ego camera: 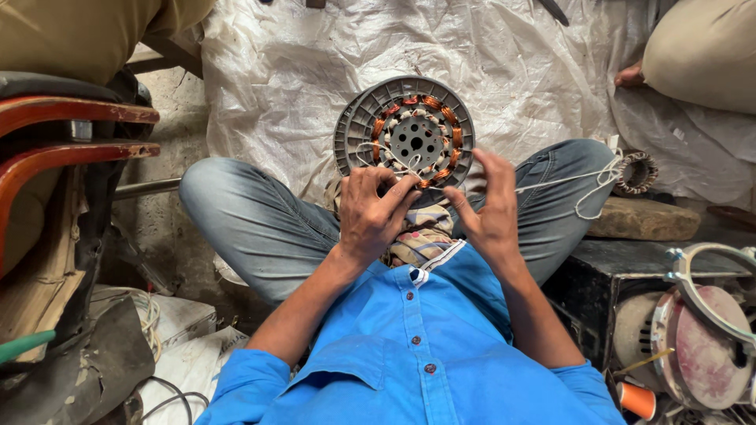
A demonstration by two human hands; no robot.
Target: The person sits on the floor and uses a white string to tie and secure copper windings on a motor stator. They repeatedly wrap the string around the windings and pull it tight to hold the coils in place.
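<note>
A round grey fan-motor stator [405, 131] with copper windings rests tilted against my crossed legs in blue jeans. My left hand [376, 212] pinches white string [391, 163] at the stator's lower rim. My right hand [487, 206] touches the rim's right side, with its fingers curled around the same string. A white string [587, 179] runs from there to the right and loops over my right knee.
White plastic sheet [299, 71] covers the floor ahead. Another small coil [635, 172] lies on a stone slab [644, 219] at right. A motor housing [697, 338] sits at lower right. Red chair frame [55, 134] stands at left. Other people's legs [701, 47] are at the top corners.
</note>
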